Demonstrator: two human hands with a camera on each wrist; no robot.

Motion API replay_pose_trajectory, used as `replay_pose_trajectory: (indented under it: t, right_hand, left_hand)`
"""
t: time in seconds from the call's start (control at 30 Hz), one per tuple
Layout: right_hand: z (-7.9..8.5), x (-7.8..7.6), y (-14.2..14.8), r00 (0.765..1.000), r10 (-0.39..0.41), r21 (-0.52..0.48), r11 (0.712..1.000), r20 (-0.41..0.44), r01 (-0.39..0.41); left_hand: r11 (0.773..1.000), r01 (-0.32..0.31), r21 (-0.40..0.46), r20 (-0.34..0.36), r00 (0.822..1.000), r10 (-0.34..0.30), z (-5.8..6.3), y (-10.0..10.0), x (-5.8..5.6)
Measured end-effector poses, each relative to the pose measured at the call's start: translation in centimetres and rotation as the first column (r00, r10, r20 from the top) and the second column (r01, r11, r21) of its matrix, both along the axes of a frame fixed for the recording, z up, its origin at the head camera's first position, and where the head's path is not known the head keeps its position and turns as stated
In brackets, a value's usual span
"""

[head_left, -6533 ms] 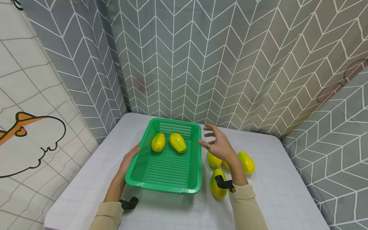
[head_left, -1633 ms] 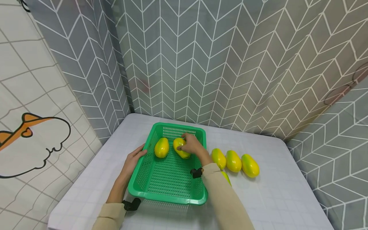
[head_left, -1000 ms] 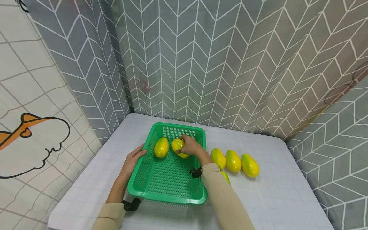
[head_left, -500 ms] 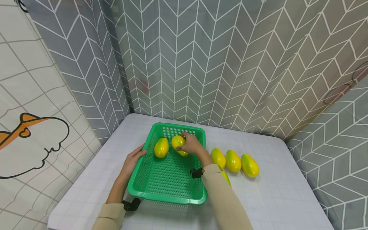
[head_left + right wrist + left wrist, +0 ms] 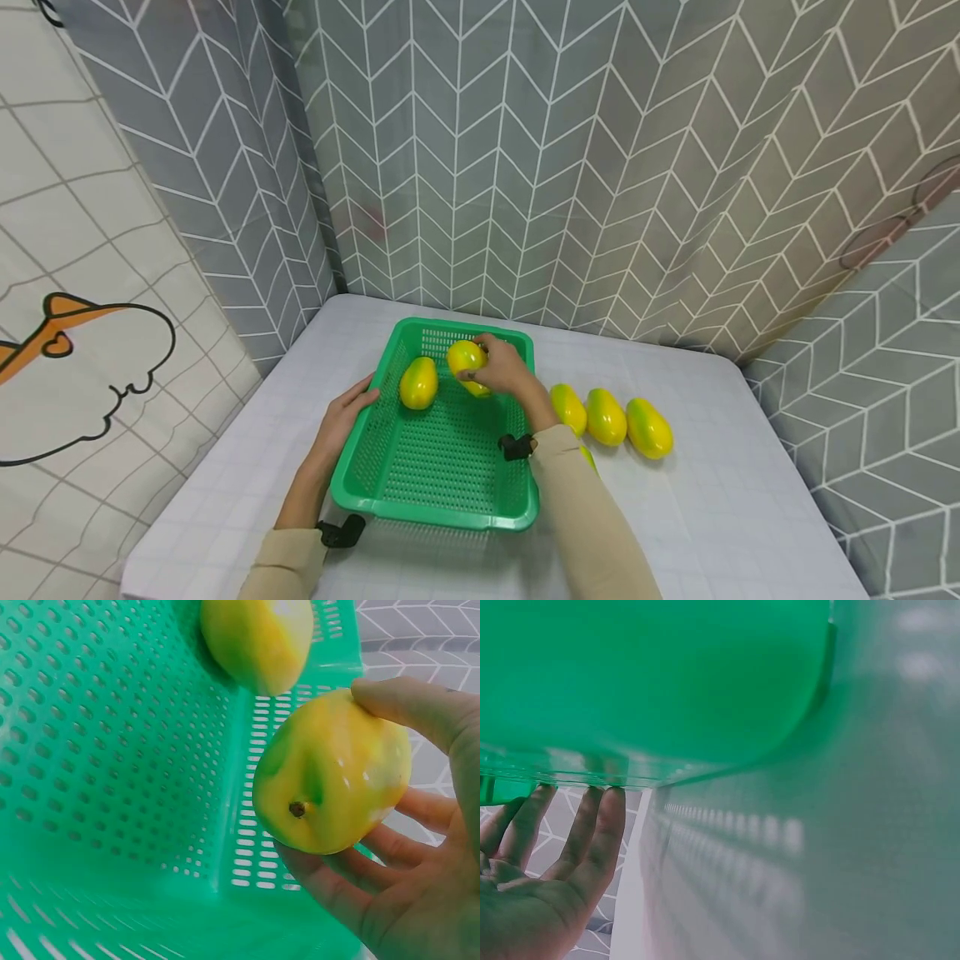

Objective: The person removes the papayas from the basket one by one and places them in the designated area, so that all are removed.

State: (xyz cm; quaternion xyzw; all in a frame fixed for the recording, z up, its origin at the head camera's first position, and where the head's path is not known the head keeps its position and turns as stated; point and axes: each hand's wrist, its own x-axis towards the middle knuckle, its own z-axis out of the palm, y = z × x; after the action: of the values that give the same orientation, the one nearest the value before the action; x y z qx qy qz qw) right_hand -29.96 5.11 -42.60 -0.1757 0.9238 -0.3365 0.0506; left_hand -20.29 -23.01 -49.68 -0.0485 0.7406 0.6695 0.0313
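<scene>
My right hand [image 5: 501,367] grips a yellow-green mango [image 5: 467,357], holding it raised and tilted in the back right part of a green plastic basket [image 5: 435,515]. In the right wrist view the thumb lies along one side of this mango [image 5: 330,780] and the fingers curl round the other, with its brown stem end facing the camera. A second mango [image 5: 418,383] lies on the basket floor at the left. My left hand [image 5: 341,421] rests against the basket's left side, its fairly straight fingers [image 5: 604,840] touching the wall below the rim.
On the white table [image 5: 720,500], right of the basket, three mangoes stand in a row: one near the basket [image 5: 567,408], a middle one [image 5: 606,417] and a right one [image 5: 649,428]. Another [image 5: 588,457] is mostly hidden behind the right sleeve. Patterned curtains [image 5: 480,167] surround the table.
Earlier my empty right hand was over the loose mangoes, which now form a row. It has since reached into the basket, gripped the right mango and raised it. My left hand stayed put.
</scene>
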Motion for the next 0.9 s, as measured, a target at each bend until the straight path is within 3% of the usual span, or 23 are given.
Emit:
replay_pose_trajectory:
  t: [0.27,0.53,0.9]
  right_hand:
    - [1.7,0.3,0.8,1.000,-0.015,-0.016,1.000,0.008,0.015]
    - [3.1,0.3,1.9,0.998,-0.022,-0.033,0.999,-0.055,0.020]
    - [4.7,1.4,3.9,0.995,-0.076,-0.049,0.996,-0.072,0.072]
  left_hand:
    - [1.000,0.007,0.005,-0.006,1.000,-0.007,0.2,-0.2,0.1]
    - [1.000,-0.001,-0.002,0.008,1.000,0.001,0.2,-0.2,-0.1]
    - [1.000,0.013,0.001,-0.007,1.000,-0.013,-0.1,-0.2,0.0]
